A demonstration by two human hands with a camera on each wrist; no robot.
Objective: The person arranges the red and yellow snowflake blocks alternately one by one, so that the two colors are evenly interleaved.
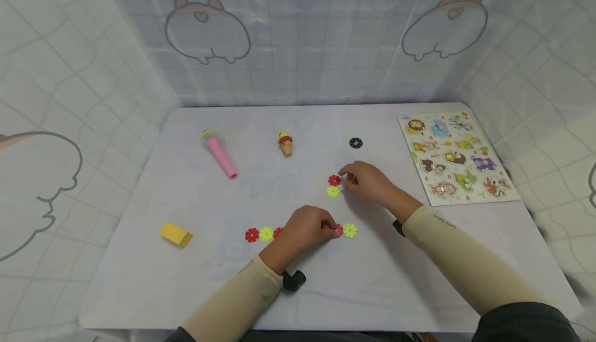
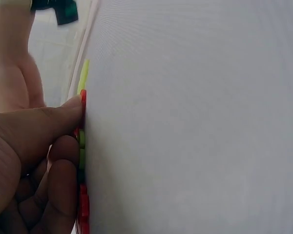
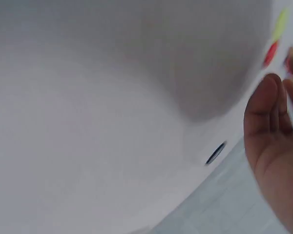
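My left hand reaches over a row of small notched discs, its other fingers curled. Thumb and forefinger pinch a red disc, seen edge-on in the left wrist view. To its right lies a yellow-green disc; at the row's left end are a red disc and a yellow-green one. The hand hides the row's middle. My right hand hovers with loosely bent fingers, fingertips right beside another red disc, below which sits a yellow-green disc.
A black disc lies behind the right hand. An animal puzzle board occupies the right side. Farther left are an ice-cream-cone toy, a pink toy microphone and a yellow block. Patterned curtains surround the white table.
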